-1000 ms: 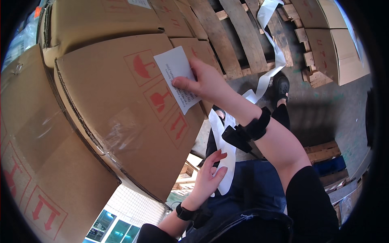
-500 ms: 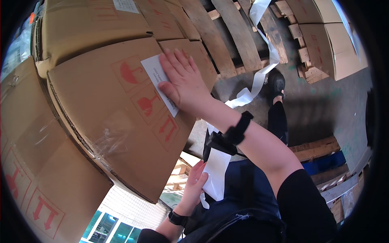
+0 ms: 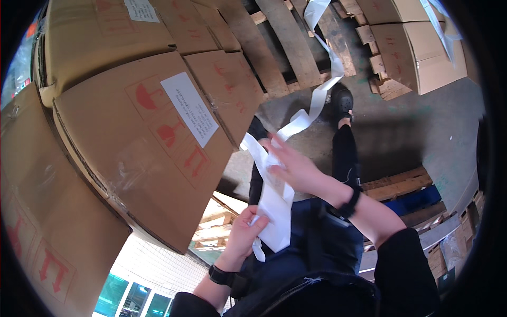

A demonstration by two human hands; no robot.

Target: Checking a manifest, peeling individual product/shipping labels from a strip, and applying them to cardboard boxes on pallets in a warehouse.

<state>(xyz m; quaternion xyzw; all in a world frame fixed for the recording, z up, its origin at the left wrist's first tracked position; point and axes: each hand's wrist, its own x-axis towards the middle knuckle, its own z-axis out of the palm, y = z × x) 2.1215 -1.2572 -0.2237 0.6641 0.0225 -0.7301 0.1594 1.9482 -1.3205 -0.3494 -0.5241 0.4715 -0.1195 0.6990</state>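
Note:
My left hand (image 3: 243,235) grips a folded white label strip (image 3: 278,219) at waist height, thumb on top. The strip runs on past my knees and trails as a long white ribbon (image 3: 319,100) over the floor and a pallet. My right hand (image 3: 297,168) is over the upper part of the held strip, fingers stretched and thumb apart; whether it touches the paper is unclear. To the left, a white printed label (image 3: 189,108) lies flat on the side of a cardboard box (image 3: 127,158), beside red umbrella, glass and arrow marks.
More cardboard boxes (image 3: 53,211) are stacked around the labelled one. Wooden pallet slats (image 3: 266,50) lie ahead, and boxes on a pallet (image 3: 401,58) stand at far right. Behind my right arm are pallet boards (image 3: 398,185). My foot in a dark clog (image 3: 342,100) stands near the ribbon.
My right hand has left the label on the box and moved down and right to the strip. The label stays stuck there. My left hand keeps its hold on the strip.

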